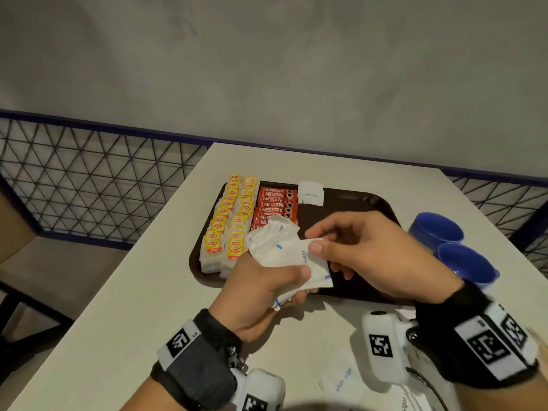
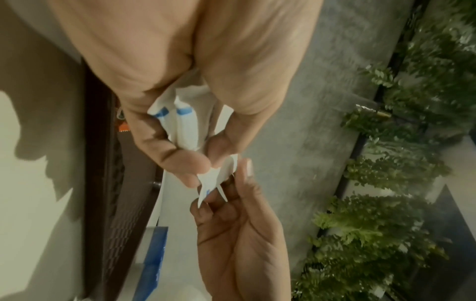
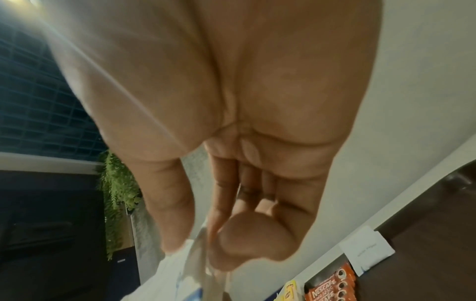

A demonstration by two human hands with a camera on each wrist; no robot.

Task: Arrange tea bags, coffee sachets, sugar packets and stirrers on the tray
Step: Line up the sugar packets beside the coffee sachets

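My left hand [image 1: 267, 280] grips a bunch of white sugar packets [image 1: 278, 247] above the near edge of the dark brown tray [image 1: 355, 200]. My right hand [image 1: 314, 241] pinches the top packet of that bunch between thumb and forefinger; the left wrist view shows the same pinch on the sugar packets [image 2: 185, 126]. On the tray lie two columns of yellow tea bags [image 1: 228, 221], a column of red coffee sachets [image 1: 275, 203] and one sugar packet [image 1: 310, 193] at the far edge. That lone sugar packet [image 3: 365, 250] and the coffee sachets [image 3: 329, 287] show in the right wrist view. No stirrers are visible.
Two blue cups [image 1: 450, 247] stand to the right of the tray. Loose white sugar packets [image 1: 341, 378] lie on the white table [image 1: 142, 292] near its front edge. A mesh railing [image 1: 89, 179] runs behind and left of the table.
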